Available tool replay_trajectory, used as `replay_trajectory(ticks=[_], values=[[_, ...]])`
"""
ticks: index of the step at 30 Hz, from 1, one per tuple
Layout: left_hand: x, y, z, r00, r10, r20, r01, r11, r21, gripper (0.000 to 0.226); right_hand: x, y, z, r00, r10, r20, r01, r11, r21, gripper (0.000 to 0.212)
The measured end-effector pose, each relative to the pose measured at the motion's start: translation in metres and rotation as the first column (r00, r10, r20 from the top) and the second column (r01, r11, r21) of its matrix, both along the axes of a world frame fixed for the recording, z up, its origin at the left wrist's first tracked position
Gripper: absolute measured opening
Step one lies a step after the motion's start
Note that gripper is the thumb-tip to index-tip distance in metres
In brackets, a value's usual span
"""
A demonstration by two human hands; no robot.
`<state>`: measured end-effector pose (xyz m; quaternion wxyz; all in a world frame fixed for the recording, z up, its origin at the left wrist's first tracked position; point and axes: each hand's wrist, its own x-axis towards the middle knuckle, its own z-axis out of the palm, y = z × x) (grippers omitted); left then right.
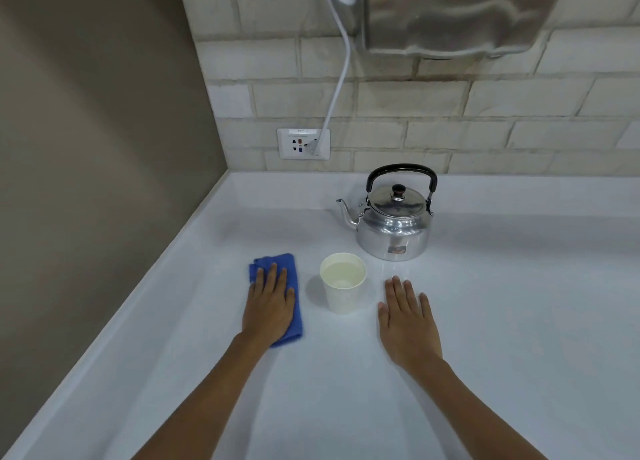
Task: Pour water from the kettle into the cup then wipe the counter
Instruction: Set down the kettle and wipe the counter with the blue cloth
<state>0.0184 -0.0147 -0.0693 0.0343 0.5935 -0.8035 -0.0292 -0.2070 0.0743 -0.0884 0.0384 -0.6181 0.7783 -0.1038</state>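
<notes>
A shiny steel kettle (394, 222) with a black handle stands upright on the white counter (502, 303), its spout pointing left. In front of it is a white paper cup (343, 287) with water inside. Left of the cup lies a folded blue cloth (292, 276). My left hand (269, 303) rests flat on that cloth, fingers extended. My right hand (407, 321) lies flat on the bare counter just right of the cup, fingers apart, holding nothing. A faint wet sheen shows on the counter between my right hand and the kettle.
A grey wall (86, 148) bounds the counter on the left and a tiled wall (485, 127) at the back. A wall socket (303, 143) has a white cable (337, 89) plugged in. A steel appliance (460, 12) hangs above the kettle.
</notes>
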Motion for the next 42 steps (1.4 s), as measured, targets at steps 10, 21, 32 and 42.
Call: replay_trajectory(ticks=[10, 21, 32, 42], values=[[0.009, 0.000, -0.014, 0.945, -0.296, -0.137, 0.291, 0.955, -0.058, 0.064, -0.004, -0.001, -0.005, 1.000, 0.007, 0.017, -0.006, 0.999, -0.036, 0.054], [-0.049, -0.081, -0.001, 0.966, -0.212, 0.151, 0.219, 0.975, -0.029, 0.049, -0.001, -0.001, -0.006, 1.000, 0.000, 0.005, 0.000, 0.997, -0.077, 0.054], [-0.046, -0.117, -0.004, 0.915, -0.383, -0.126, 0.383, 0.923, -0.031, 0.047, -0.001, 0.001, -0.005, 1.000, 0.001, 0.010, 0.000, 0.997, -0.074, 0.054], [-0.056, -0.147, 0.000, 0.978, -0.210, -0.010, 0.210, 0.974, 0.085, 0.052, 0.000, 0.001, -0.001, 0.999, 0.000, 0.038, 0.003, 0.997, -0.076, 0.053]])
